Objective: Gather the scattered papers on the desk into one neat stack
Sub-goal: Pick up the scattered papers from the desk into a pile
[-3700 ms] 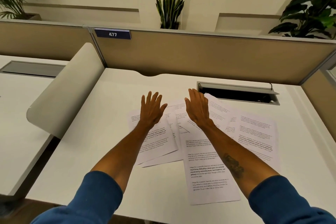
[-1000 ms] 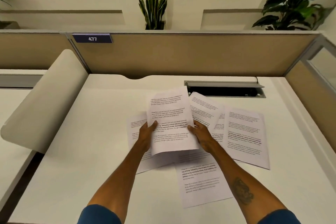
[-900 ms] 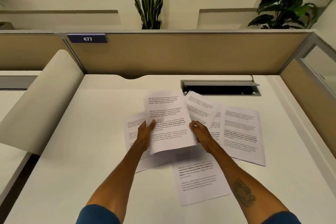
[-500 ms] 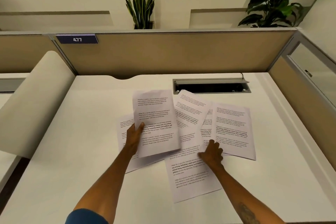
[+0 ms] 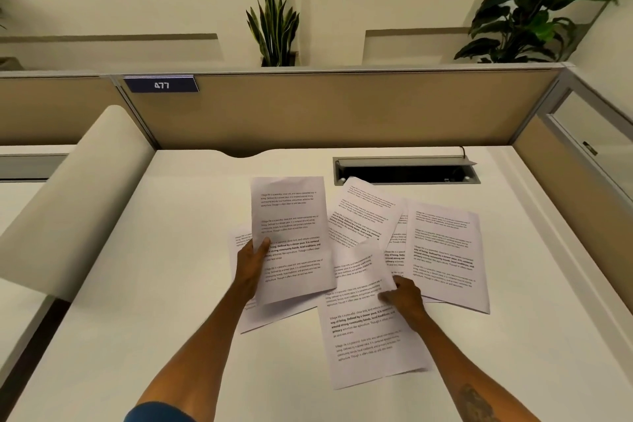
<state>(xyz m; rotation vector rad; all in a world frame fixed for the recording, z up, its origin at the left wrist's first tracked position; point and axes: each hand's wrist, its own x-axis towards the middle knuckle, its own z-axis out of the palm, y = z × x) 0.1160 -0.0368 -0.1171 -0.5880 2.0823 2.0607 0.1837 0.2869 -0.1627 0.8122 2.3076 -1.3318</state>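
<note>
Several printed white sheets lie fanned out on the white desk (image 5: pixel 171 284). My left hand (image 5: pixel 251 265) grips one sheet (image 5: pixel 291 216) by its left edge and holds it raised and tilted above the pile. My right hand (image 5: pixel 404 300) pinches the right edge of a second sheet (image 5: pixel 359 271), whose edge curls up off the desk. Under it lies a long sheet (image 5: pixel 370 349) nearest me. Another sheet (image 5: pixel 445 250) lies flat at the right, one (image 5: pixel 363 209) reaches toward the cable slot, and one (image 5: pixel 246 319) peeks out below my left hand.
An open cable slot (image 5: pixel 406 172) with a grey flap sits at the desk's back. A tan partition (image 5: pixel 342 106) with a 477 label (image 5: pixel 161 85) runs behind it. A curved white divider (image 5: pixel 75 202) stands on the left, a glass side panel (image 5: pixel 596 140) on the right.
My right hand let go of the raised sheet, dropped to the pile and has now pinched and lifted the edge of another sheet. The left hand keeps the first sheet up.
</note>
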